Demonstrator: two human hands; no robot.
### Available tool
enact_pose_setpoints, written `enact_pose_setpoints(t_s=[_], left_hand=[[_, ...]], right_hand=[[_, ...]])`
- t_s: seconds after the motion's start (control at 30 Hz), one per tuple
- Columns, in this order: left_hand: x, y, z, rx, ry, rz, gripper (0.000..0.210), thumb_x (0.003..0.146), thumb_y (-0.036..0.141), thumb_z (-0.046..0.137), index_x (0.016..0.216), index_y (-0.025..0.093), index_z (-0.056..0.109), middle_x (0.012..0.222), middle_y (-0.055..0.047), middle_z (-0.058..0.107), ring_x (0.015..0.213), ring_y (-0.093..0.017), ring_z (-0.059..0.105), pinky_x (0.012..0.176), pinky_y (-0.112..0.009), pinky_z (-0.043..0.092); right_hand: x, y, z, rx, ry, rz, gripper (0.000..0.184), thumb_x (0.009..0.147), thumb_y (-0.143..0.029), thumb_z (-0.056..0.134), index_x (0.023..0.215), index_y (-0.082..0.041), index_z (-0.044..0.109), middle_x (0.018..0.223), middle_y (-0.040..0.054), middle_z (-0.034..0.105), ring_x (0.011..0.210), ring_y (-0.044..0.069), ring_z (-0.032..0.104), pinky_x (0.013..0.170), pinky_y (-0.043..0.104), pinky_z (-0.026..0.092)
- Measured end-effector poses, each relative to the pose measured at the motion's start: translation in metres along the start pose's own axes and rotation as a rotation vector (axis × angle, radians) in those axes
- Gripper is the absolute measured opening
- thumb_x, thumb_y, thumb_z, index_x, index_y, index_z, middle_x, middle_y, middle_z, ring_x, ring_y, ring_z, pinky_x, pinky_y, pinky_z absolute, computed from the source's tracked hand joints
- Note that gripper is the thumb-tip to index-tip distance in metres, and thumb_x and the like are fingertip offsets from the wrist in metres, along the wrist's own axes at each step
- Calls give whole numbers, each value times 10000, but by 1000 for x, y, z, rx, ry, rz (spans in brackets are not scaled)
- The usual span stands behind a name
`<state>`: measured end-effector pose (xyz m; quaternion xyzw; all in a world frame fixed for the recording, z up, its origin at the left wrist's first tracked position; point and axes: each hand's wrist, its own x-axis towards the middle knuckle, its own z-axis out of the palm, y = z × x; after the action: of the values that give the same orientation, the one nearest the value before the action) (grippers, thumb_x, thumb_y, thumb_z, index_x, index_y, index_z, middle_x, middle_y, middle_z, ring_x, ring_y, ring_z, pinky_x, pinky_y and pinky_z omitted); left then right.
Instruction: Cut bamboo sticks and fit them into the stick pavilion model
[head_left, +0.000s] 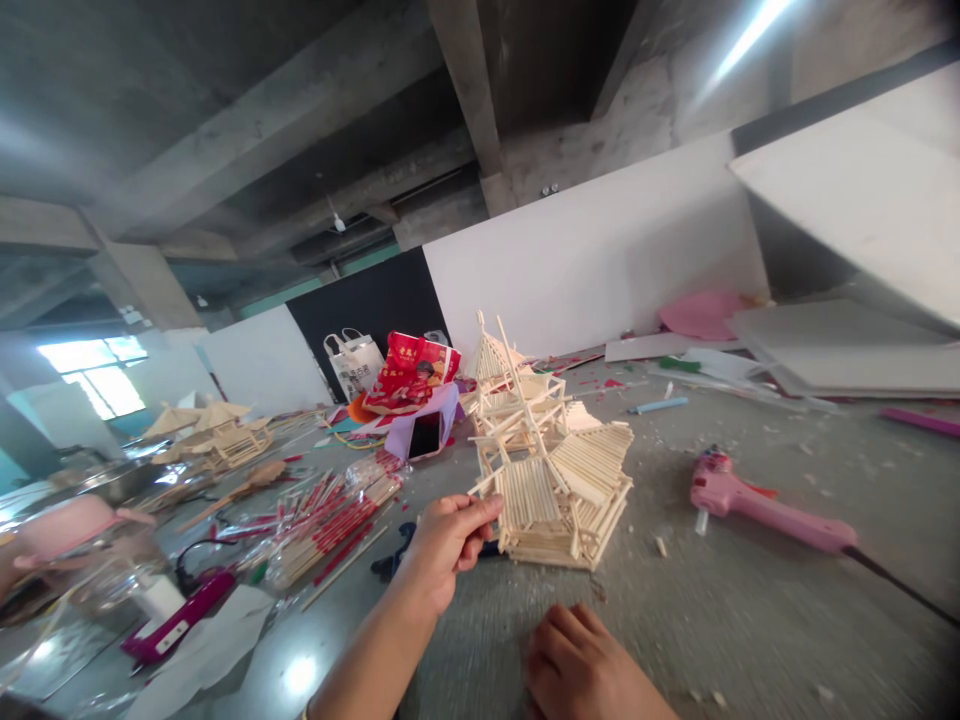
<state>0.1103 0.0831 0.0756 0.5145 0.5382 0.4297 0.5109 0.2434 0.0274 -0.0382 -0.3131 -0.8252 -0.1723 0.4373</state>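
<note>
A small pavilion model built of pale wooden sticks stands before me on the grey table, with slatted roof panels and a pointed tower at its far side. My left hand pinches its near left corner between thumb and fingers. Just in front of the model, my right hand rests on the tabletop with its fingers curled, and nothing shows in them. Off to the right lies a pink hot glue gun, its nozzle pointing down. Behind my left wrist is a dark tool, partly hidden.
Red-tipped stick bundles and a purple glue gun lie left. Further back are a phone, a red bag and another stick model. White boards stand and lie at the right.
</note>
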Motion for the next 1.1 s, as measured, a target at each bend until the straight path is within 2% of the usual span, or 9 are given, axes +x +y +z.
enact_pose_setpoints(t_s=[0.2, 0.43, 0.73, 0.93, 1.1], left_hand=[[1, -1, -1, -10, -3, -12, 309, 618, 352, 682, 542, 139, 472, 449, 52, 468, 313, 9, 281, 307, -140, 118], [3, -2, -1, -26, -16, -23, 306, 623, 346, 682, 552, 137, 469, 452, 53, 468, 318, 11, 279, 310, -136, 123], [4, -1, -2, -26, -23, -32, 302, 619, 336, 686, 556, 139, 466, 450, 56, 471, 316, 10, 288, 307, -135, 128], [3, 0, -2, -20, -32, -28, 304, 622, 338, 684, 555, 139, 464, 446, 58, 467, 314, 11, 280, 308, -139, 121], [3, -1, -3, -16, -28, -29, 301, 621, 345, 684, 565, 139, 471, 451, 58, 470, 316, 11, 278, 311, -142, 120]], right_hand=[[2, 1, 0, -8, 36, -16, 232, 621, -259, 668, 558, -176, 460, 583, -47, 502, 557, 114, 449, 516, 272, 284], [1, 1, 2, -5, 8, -3, 149, 610, -123, 599, 575, -180, 465, 592, -46, 510, 571, 115, 453, 538, 270, 293], [1, 1, -1, -18, 14, -34, 208, 550, -169, 666, 562, -179, 459, 594, -48, 506, 560, 119, 449, 522, 274, 284], [0, 1, -1, 12, -8, -13, 158, 574, -102, 597, 573, -177, 458, 603, -46, 510, 567, 113, 455, 528, 268, 292], [2, 2, -3, 6, 4, -29, 140, 626, -111, 573, 582, -178, 458, 611, -43, 525, 566, 112, 470, 522, 266, 302]])
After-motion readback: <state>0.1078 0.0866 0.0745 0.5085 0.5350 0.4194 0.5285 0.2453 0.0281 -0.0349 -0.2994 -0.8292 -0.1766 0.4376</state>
